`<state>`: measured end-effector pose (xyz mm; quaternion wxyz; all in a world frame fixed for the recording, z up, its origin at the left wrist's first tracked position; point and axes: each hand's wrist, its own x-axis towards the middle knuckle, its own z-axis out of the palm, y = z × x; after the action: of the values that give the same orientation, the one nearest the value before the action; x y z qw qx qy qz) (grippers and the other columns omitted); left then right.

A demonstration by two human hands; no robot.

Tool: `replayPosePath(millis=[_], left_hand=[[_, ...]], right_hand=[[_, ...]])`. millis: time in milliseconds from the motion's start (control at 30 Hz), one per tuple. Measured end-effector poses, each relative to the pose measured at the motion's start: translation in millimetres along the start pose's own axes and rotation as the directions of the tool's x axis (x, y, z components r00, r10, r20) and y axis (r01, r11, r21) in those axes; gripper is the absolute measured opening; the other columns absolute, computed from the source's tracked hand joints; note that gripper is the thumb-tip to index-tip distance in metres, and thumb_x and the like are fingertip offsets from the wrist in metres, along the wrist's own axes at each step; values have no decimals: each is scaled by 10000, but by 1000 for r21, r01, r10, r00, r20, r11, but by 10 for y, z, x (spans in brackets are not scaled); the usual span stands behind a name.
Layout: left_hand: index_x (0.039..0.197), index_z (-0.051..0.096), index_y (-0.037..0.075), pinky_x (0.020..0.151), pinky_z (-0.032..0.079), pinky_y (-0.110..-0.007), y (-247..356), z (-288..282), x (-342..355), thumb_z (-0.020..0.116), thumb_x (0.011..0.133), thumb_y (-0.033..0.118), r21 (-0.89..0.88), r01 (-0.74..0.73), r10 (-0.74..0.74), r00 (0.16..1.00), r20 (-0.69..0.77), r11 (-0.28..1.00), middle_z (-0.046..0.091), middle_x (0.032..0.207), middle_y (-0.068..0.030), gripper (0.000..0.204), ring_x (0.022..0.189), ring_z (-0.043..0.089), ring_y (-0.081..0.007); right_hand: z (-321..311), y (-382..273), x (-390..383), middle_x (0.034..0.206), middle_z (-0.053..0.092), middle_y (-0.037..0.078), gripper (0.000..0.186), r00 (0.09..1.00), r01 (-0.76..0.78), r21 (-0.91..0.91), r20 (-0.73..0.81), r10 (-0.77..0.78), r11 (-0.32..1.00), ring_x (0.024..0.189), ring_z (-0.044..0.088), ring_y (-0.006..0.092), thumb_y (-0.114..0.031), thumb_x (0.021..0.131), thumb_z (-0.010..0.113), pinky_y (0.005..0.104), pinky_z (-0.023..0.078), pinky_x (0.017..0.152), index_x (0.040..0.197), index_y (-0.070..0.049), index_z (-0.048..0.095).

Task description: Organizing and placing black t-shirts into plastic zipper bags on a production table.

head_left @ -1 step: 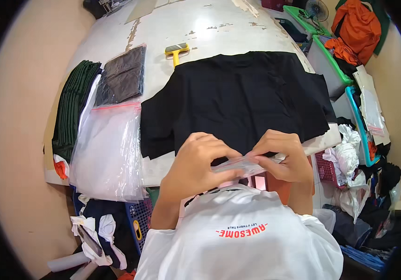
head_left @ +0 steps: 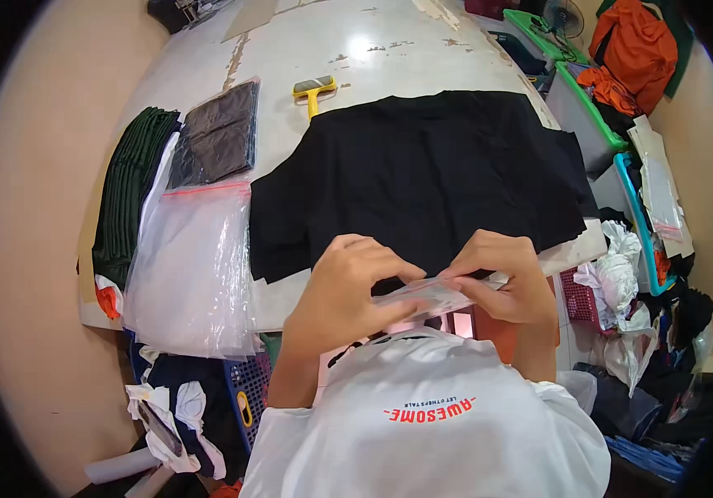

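My left hand (head_left: 341,286) and my right hand (head_left: 502,272) pinch a clear plastic bag (head_left: 427,293) between thumbs and fingers, its edge stretched between them. They hold it at the table's front edge, just in front of my body. Beyond them a black shirt (head_left: 423,174) lies spread flat with its sleeves out, and my fingers overlap its near edge. To its left is a pile of clear plastic bags (head_left: 194,270) with a red strip along the top. A yellow-handled lint roller (head_left: 313,85) rests past the shirt's collar.
Dark garments in clear bags (head_left: 217,133) lie at the left, beside a stack of folded dark green clothes (head_left: 130,191). A blue basket (head_left: 248,394) stands below the table at left. Bins with green rims (head_left: 597,104) and a turquoise-rimmed bin (head_left: 637,224) line the right side.
My left fingertips have shifted slightly left, and a little more of the plastic bag shows between my hands. My right hand stays in place.
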<state>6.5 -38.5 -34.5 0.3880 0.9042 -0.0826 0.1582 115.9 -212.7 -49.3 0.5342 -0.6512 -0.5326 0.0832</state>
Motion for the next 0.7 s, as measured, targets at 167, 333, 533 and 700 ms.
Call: replayPosePath(millis=[167,333,533,700], left_hand=[[696,635,69,710,357,-304,-101,-54,-36,656,657,170,-27,24,-22,996,89,999,595,639,-31,110,630,543,-182],[708,613,67,742,357,-309,-85,-76,-34,633,688,158,32,-33,31,998,59,999,582,644,-29,95,664,539,-184],[700,626,51,773,374,-344,-58,-57,-10,694,614,87,-18,-55,55,998,7,998,604,676,-53,116,667,562,-190],[680,628,32,694,368,-294,-85,-38,13,707,615,92,-63,-11,11,1000,1,998,616,664,-61,118,632,565,-180]], right_hand=[[33,33,12,663,617,82,100,999,21,7,-29,-21,1000,582,564,174,-29,635,666,249,414,532,734,-22,654],[76,28,44,684,622,83,148,998,14,44,-56,-11,999,597,574,165,-73,606,715,240,432,539,726,-19,648],[133,101,47,705,627,81,186,1000,29,88,7,-29,996,612,579,171,-28,583,688,241,432,529,767,-38,664],[180,69,57,668,584,89,138,999,1,77,-53,3,997,579,549,174,4,605,635,246,415,504,743,-3,639]])
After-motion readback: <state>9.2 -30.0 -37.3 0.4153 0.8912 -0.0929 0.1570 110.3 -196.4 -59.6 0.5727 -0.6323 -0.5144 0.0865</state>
